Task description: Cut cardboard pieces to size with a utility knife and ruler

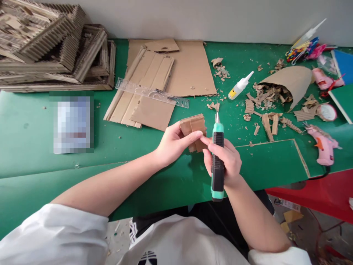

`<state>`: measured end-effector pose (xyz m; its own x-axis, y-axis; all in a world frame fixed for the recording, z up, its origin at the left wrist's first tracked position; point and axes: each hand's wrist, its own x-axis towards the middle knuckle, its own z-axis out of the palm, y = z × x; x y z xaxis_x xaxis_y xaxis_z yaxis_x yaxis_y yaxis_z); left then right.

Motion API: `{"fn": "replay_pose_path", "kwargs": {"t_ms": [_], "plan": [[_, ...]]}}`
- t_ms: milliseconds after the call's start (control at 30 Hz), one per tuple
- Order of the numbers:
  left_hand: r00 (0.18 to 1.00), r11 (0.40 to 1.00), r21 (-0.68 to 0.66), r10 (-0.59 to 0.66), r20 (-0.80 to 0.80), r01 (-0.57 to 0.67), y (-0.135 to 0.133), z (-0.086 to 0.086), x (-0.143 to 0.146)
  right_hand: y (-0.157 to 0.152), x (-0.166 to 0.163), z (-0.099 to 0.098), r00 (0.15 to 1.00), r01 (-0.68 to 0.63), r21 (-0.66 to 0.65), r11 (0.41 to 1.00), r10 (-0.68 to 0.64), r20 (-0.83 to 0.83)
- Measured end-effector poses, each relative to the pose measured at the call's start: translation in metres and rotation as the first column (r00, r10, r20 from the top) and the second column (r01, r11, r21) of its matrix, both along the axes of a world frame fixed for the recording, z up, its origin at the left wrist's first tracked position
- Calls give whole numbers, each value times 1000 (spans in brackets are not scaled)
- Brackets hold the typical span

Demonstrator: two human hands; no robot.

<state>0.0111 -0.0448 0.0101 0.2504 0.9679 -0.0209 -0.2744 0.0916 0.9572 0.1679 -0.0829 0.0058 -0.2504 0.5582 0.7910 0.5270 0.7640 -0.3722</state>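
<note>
My left hand [175, 141] grips a small folded piece of cardboard [192, 125] above the front part of the green table. In my right hand [227, 160] is a utility knife [218, 154] with a black and mint-green handle, its tip pointing away from me. The fingers of both hands meet at the cardboard's right edge. A torn cardboard scrap [214, 106] shows right at the knife's tip; whether it touches the blade I cannot tell. Beyond my hands, a clear plastic ruler [153, 94] lies across flat cardboard sheets [147, 79].
Stacked corrugated cardboard frames [63, 55] stand at the back left, with a blurred-out item [73, 125] before them. A glue bottle [240, 86], cardboard scraps [271, 95], a curved cardboard piece [295, 82] and a pink glue gun [322, 143] lie to the right.
</note>
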Motion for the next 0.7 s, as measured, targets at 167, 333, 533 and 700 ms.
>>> {"fn": "replay_pose_path", "kwargs": {"t_ms": [167, 333, 533, 700], "plan": [[996, 1000, 4, 6, 88, -6, 5, 1, -2, 1, 0, -6, 972, 76, -125, 989, -101, -214], [983, 998, 30, -54, 178, 49, 6, 2, -4, 2, -3, -5, 933, 2, -352, 936, -129, -337], [994, 990, 141, 6, 105, -20, 11, -2, -6, 8, 2, -1, 910, 10, -387, 922, -169, -378], [1000, 945, 326, 0, 17, -6, 24, -11, -14, 15, 11, 0, 904, 41, -316, 948, -170, -392]]}}
